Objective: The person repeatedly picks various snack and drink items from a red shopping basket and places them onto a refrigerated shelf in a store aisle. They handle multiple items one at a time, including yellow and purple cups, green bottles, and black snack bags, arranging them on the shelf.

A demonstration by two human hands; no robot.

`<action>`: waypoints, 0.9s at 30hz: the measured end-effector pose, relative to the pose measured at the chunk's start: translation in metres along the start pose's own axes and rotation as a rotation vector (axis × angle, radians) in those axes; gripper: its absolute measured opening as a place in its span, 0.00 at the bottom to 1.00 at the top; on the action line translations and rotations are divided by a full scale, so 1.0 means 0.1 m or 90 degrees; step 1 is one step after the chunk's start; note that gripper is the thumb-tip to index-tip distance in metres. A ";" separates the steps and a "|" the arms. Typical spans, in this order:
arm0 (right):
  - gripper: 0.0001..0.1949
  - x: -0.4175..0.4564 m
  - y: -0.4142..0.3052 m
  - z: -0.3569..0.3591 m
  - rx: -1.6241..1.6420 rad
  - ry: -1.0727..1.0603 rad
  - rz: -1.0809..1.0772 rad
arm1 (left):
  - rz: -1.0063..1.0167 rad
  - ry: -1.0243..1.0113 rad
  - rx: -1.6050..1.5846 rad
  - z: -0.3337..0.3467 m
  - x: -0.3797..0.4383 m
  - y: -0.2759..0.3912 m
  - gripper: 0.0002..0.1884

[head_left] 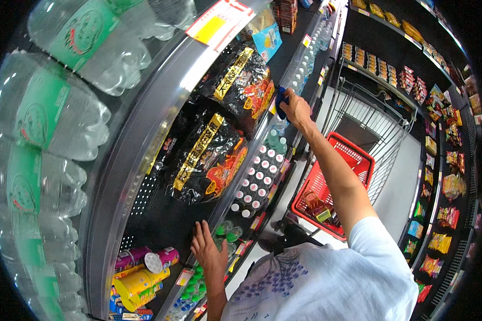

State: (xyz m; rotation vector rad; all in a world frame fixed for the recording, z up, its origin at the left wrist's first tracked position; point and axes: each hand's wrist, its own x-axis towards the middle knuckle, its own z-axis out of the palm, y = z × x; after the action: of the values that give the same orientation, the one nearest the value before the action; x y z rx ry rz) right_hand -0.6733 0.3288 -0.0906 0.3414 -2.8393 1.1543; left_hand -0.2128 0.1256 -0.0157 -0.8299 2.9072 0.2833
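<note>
My right hand [296,107] is closed around a blue cloth [281,103] at the front edge of a dark store shelf, beside a black plastic snack package [241,86]. Lower down, my left hand [209,244] rests with its fingers spread on the same shelf's front part and holds nothing. Between the hands lies another black package [207,160] with gold and red print. Purple canisters [166,257] and yellow canisters [142,283] lie on their sides to the left of my left hand.
Large clear bottles with green labels [40,112] fill the shelf at left. Capped bottles [261,172] stand below the packages. Behind my right arm is a metal shopping cart [385,132] with a red basket [369,166]. Snack shelves [438,188] line the right side.
</note>
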 end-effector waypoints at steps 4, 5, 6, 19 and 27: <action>0.20 -0.16 -0.08 0.10 0.035 0.042 -0.095 | 0.015 0.016 -0.001 0.04 0.01 -0.04 0.50; 0.19 -0.26 -0.12 0.16 0.042 0.047 -0.099 | 0.013 0.017 0.000 0.05 0.02 -0.04 0.50; 0.20 -0.36 -0.22 0.17 0.040 -0.013 -0.049 | 0.007 0.018 0.002 0.06 0.02 -0.04 0.50; 0.15 -2.36 -1.12 0.68 0.184 -0.198 -0.124 | 0.083 0.150 -0.095 0.21 -0.13 -0.22 0.42; 0.17 -3.41 -1.73 1.02 0.117 -0.329 -0.299 | 0.134 0.290 -0.237 0.46 -0.94 -0.60 0.22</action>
State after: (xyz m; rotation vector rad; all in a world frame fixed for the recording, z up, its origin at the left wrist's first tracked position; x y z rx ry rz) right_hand -0.2987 0.1991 -0.0923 1.4141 -2.7753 1.3665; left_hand -0.0988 0.1334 -0.0553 -0.7042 3.4394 0.7681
